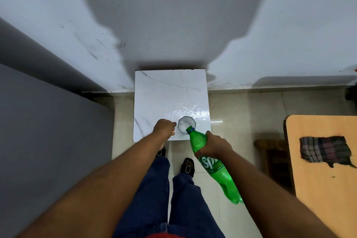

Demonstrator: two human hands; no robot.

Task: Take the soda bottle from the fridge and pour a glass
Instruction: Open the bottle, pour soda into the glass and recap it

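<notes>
Pour's mostly underway; right hand (213, 146) grips the tilted soda bottle (210, 162) over the foamy glass (186, 124); left hand (164, 128) sits clenched beside it; capping's left.

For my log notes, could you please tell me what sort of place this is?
Probably a room in a home: a tiled floor, a small marble-look table against a scuffed painted wall, and a folded checked cloth on a wooden table.

We see the glass (187, 124) on the table (164, 92), left hand (164, 128) to its left, bottle (210, 162) mouth over its rim, wall (173, 15) behind.
</notes>
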